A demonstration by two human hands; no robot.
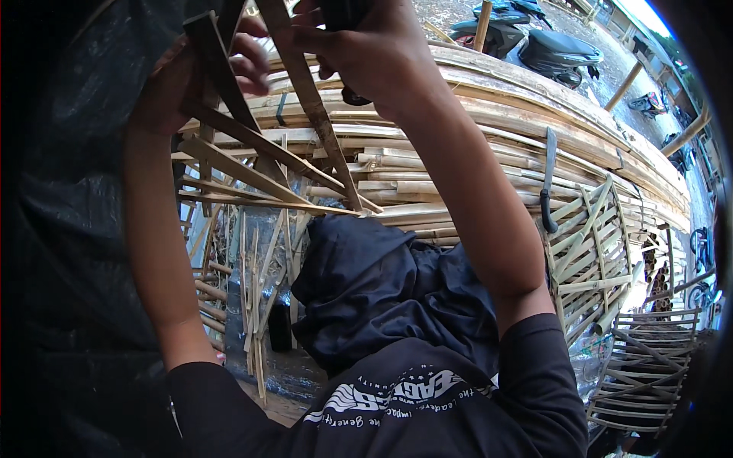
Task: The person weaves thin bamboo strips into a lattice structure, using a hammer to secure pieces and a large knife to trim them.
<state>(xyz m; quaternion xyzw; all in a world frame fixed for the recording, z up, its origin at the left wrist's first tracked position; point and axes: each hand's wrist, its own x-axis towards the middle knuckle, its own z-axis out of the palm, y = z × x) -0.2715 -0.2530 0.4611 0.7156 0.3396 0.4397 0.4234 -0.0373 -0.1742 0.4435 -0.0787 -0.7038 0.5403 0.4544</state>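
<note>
Several crossed bamboo slats (317, 114) stand raised at the upper left in a loose lattice, their lower ends fanning toward my lap. My left hand (169, 88) is at the left side of this lattice, fingers curled around the slats and slightly blurred. At the top, my right hand (382, 65) is closed around a black tool (343, 14), whose kind I cannot make out because the hand and the picture's edge hide much of it. The right thumb lies close to the long slat. Dark cloth (382, 282) covers my lap below the slats.
Split bamboo strips (389, 164) are stacked across the front. On them, at right, lies a long knife (549, 172) with a dark handle. Beside it are a light bamboo lattice (595, 284) and a darker one (645, 366). Thin strips (256, 305) lie at left. Motorbikes (561, 52) stand beyond.
</note>
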